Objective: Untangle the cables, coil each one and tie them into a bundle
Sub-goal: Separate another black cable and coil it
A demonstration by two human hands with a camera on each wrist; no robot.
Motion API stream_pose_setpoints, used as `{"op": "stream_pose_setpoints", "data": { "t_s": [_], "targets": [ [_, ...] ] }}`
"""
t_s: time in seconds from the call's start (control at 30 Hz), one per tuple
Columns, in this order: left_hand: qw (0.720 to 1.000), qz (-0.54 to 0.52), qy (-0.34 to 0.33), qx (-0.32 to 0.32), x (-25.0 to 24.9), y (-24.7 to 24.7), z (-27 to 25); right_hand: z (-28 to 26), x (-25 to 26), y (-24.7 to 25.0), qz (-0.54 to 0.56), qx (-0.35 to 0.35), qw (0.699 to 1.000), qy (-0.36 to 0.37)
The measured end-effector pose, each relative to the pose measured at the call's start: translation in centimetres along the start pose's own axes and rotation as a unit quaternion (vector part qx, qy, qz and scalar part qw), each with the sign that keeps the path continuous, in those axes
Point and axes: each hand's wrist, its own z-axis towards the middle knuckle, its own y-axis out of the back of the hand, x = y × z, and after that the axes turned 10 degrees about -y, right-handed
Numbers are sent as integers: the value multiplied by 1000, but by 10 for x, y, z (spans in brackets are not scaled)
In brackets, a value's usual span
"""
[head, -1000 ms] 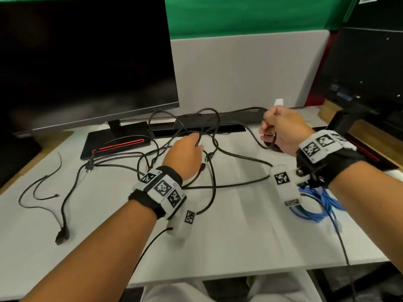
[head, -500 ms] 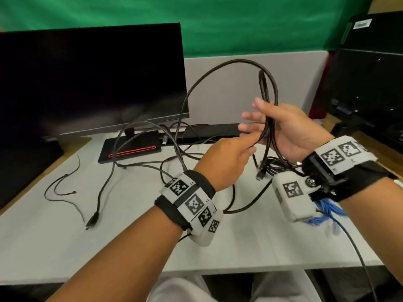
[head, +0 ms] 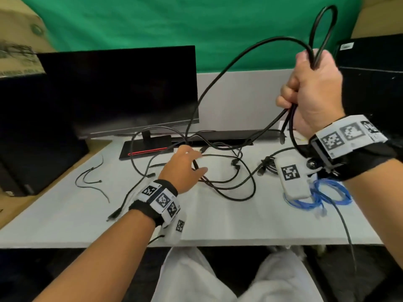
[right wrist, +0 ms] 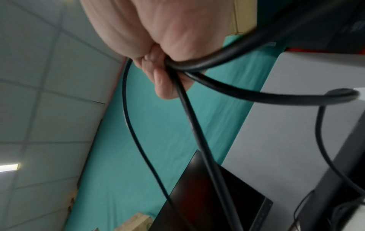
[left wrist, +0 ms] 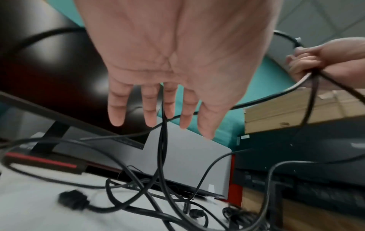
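My right hand [head: 309,83] is raised high on the right and grips folded loops of a thick black cable [head: 220,77]; one loop sticks up above the fist. In the right wrist view the fingers [right wrist: 158,75] curl round this black cable [right wrist: 217,65]. From the fist the cable arcs down to a black tangle [head: 229,173] on the white table [head: 218,223]. My left hand [head: 192,164] hovers low over that tangle. In the left wrist view its fingers [left wrist: 150,106] are straight and spread, and a cable strand [left wrist: 163,140] hangs between two of them.
A blue cable coil [head: 327,197] lies on the table under my right wrist. A thin black wire [head: 93,182] lies at the left. A dark monitor [head: 117,90] on its stand and a black bar stand behind the tangle. Black equipment [head: 370,94] stands at the right.
My right hand closed on the cable loops and lifted them up and to the right. My left hand left the loops and dropped to the tangle on the table.
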Motion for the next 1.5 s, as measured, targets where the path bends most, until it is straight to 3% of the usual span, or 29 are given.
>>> {"op": "stream_pose_setpoints", "data": {
  "t_s": [0.1, 0.23, 0.43, 0.5, 0.53, 0.6, 0.67, 0.7, 0.87, 1.0, 1.07, 1.13, 1.2, 1.3, 1.37, 1.5],
  "targets": [
    [982, -171, 79, -31, -2, 9, 10, -13, 9, -4, 4, 23, 1000, 18],
    [911, -379, 159, -20, -5, 21, 18, -30, 7, 1, -23, 63, 997, -30],
    [832, -503, 212, -97, 2, 26, 26, -52, -32, 21, -140, 95, 969, -180],
    [820, -518, 213, -119, 6, 27, 29, -54, -40, 30, -194, 115, 950, -214],
    [829, -504, 208, -127, 5, 29, 32, -54, -43, 34, -231, 129, 937, -226],
    [885, -415, 175, -117, 1, 32, 35, -55, -49, 40, -291, 138, 916, -240],
    [943, -305, 120, -63, -4, 34, 36, -54, -57, 43, -333, 117, 907, -232],
    [958, -270, 95, -32, -6, 35, 36, -54, -62, 43, -340, 110, 905, -229],
    [990, -137, 0, 42, -22, 37, 41, -52, -75, 24, -238, 132, 922, -276],
    [997, 20, -26, 75, -41, 45, 48, -47, -86, 2, -289, 174, 900, -274],
    [996, 53, -4, 78, -41, 55, 51, -42, -86, 1, -398, 182, 855, -279],
    [997, 41, 27, 57, -31, 70, 54, -32, -83, 4, -551, 188, 773, -252],
    [998, -38, 55, 2, -21, 83, 55, -23, -71, 13, -668, 184, 694, -197],
    [982, -152, 92, -60, -6, 98, 59, -6, -48, 24, -713, 185, 655, -168],
    [982, -148, 102, -51, 6, 101, 59, 4, -35, 28, -672, 200, 688, -186],
    [996, -32, 74, -50, 17, 90, 56, 5, -36, 38, -401, 221, 856, -241]
  ]
}}
